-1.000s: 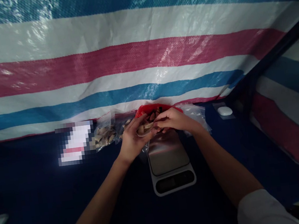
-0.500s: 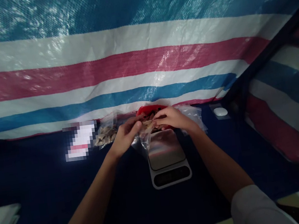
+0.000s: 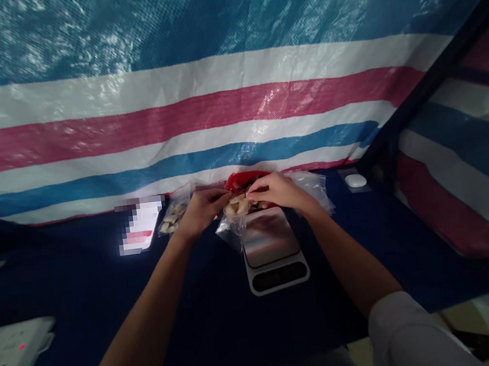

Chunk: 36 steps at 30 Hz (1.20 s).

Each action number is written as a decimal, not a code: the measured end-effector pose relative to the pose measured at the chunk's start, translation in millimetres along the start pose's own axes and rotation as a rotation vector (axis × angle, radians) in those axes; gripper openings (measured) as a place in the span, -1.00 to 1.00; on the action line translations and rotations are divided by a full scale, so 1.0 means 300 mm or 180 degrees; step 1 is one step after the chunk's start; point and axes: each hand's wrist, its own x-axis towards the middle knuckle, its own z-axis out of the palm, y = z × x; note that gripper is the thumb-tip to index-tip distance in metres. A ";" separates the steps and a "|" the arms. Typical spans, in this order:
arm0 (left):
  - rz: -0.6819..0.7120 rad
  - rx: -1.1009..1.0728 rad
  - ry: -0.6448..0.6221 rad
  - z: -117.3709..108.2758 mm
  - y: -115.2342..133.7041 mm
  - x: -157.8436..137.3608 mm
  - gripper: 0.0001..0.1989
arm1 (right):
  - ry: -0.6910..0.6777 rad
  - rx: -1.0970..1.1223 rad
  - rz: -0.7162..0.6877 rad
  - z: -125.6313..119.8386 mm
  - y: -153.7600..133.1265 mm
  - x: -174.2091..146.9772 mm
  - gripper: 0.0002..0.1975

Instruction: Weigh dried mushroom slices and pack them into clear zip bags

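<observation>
Just beyond the scale (image 3: 270, 236) on your counter (image 3: 226, 327), a see-through bag (image 3: 231, 227) holds pale dried pieces (image 3: 236, 206), its near end beside the scale's far left corner. Your left hand (image 3: 201, 213) has its fingertips drawn narrow at the bag's left; you cannot tell whether they grip it. Your right hand (image 3: 276, 193), fingers also narrow, reaches the pieces from the right, its hold unclear. Behind the scale sits a red bag (image 3: 244, 178). Left of the scale are another filled bag (image 3: 172, 219) and a lit phone (image 3: 145, 222).
</observation>
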 end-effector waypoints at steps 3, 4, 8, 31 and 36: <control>0.0019 -0.0084 0.0303 0.010 0.002 0.006 -0.73 | 0.0005 0.0000 0.0142 0.005 -0.017 -0.008 -0.80; 0.0003 -0.0126 0.0377 0.014 0.005 0.008 -0.73 | -0.0040 0.0018 0.0204 0.007 -0.019 -0.009 -0.77; -0.0040 -0.0100 0.0498 0.028 0.017 0.010 -0.71 | -0.0258 0.0254 0.0522 0.024 -0.025 -0.011 -0.80; 0.0690 -0.0191 0.0889 0.179 -0.112 -0.081 0.05 | -0.0086 0.0538 0.0320 0.027 -0.089 -0.025 -0.88; 0.0365 -0.0339 0.0835 0.165 -0.135 -0.063 -0.17 | 0.0015 -0.0164 0.0113 0.002 -0.073 -0.020 -0.82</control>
